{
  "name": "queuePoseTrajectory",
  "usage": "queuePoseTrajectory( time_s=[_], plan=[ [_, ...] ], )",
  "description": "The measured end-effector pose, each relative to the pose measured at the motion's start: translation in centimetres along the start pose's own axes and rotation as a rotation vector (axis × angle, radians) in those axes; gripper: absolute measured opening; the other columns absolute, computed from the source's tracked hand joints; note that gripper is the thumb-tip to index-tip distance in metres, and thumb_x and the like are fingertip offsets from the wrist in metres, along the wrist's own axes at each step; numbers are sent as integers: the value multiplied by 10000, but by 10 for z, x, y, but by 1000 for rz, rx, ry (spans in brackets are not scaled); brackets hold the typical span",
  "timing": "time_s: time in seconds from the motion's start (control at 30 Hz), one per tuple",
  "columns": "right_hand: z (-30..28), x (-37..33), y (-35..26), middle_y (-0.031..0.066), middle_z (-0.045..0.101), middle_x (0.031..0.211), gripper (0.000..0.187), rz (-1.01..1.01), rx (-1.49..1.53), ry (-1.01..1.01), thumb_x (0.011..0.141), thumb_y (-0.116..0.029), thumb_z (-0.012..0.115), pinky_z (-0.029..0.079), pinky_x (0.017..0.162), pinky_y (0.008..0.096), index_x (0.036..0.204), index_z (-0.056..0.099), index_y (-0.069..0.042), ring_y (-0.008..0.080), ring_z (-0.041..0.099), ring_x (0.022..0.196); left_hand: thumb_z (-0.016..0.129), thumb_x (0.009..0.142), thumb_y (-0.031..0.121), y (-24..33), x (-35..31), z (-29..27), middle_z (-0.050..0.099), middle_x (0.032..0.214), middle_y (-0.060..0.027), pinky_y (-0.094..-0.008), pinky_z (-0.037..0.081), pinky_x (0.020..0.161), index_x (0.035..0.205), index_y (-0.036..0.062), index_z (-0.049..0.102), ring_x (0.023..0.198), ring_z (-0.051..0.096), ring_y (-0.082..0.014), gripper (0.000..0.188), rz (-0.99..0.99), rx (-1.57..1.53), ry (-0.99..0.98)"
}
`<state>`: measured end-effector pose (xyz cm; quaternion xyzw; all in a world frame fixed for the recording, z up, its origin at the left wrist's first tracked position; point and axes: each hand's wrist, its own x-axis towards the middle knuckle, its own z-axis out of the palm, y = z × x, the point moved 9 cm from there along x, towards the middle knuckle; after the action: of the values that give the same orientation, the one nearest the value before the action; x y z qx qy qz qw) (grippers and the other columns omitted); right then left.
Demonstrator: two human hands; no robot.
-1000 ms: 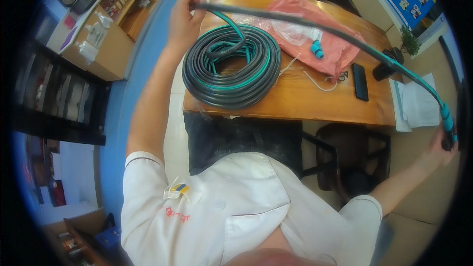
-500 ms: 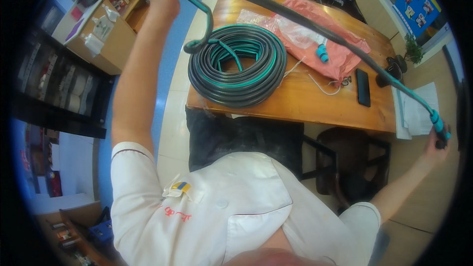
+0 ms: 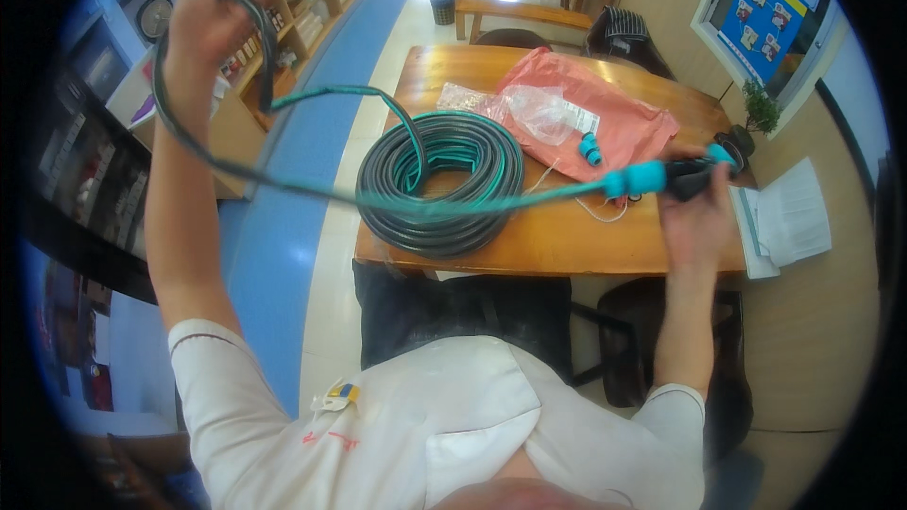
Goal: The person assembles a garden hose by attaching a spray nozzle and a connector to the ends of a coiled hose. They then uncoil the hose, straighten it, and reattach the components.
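My left hand (image 3: 213, 21) is raised at the upper left, with the dark garden hose (image 3: 269, 189) looped through the crook of its thumb and its fingers partly stretched out. A black and turquoise spray nozzle (image 3: 688, 178) is gripped in my right hand (image 3: 694, 227), over the table's right side. The nozzle sits on the hose's end by a turquoise connector (image 3: 624, 180). Between my hands the hose hangs in a slack span, passing in front of the coiled hose (image 3: 439, 236), black with green stripes, which lies on the table.
The wooden table (image 3: 614, 250) also carries a pink bag (image 3: 633, 127), clear plastic packaging (image 3: 543, 118) and a loose turquoise connector (image 3: 590, 149). White papers (image 3: 798, 217) lie at the right. Near the table's front edge stands a dark chair (image 3: 628, 340). Shelves (image 3: 316, 9) line the far left.
My right hand has come inward and up from the far right with the nozzle. My left hand has moved left, its fingers loosened around the hose. The hose span has gone slack and dropped lower.
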<state>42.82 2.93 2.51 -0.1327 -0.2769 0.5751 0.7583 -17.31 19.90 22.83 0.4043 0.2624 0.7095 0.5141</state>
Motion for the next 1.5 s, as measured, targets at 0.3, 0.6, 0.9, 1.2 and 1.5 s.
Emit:
queuePoseTrajectory(
  time_s=[0.3,0.6,0.9,1.2,1.5],
  plan=[
    [98,-52,190,73,678,1111,372,362,-124,-361,938,-149,817,558,967,374,1240,607,-100,207,686,1051,297,942,908,-115,-164,-13,723,1134,-174,-476,654,824,1452,64,554,973,761,-321,1019,-588,597,-668],
    [183,-128,327,61,615,1413,1033,618,-146,-818,890,0,831,441,1137,346,1706,218,-167,160,589,1266,594,1056,569,-103,-283,-6,680,1124,-149,-393,614,860,1483,34,513,972,734,-256,689,-782,917,-1044],
    [228,-143,326,116,638,1326,349,201,-374,-1174,797,-116,923,512,1045,417,1066,711,-47,275,612,1272,593,1107,224,-116,-335,-75,685,1194,-189,-462,612,912,1431,34,479,1023,749,-304,393,-898,278,-685],
    [269,-25,341,158,621,1213,431,35,-580,-1301,776,-209,939,523,992,449,1069,668,-45,366,600,1238,463,1099,614,-188,-166,-140,598,1449,-175,-411,498,1103,1556,12,443,1305,606,-266,756,-752,522,-353],
    [282,124,396,151,621,1044,292,-35,-695,-1040,782,-228,884,535,803,411,991,734,-91,344,651,955,562,1091,470,-164,38,-151,758,1059,-96,-341,585,839,1213,34,691,897,726,-189,470,-689,569,-229]
  ],
)
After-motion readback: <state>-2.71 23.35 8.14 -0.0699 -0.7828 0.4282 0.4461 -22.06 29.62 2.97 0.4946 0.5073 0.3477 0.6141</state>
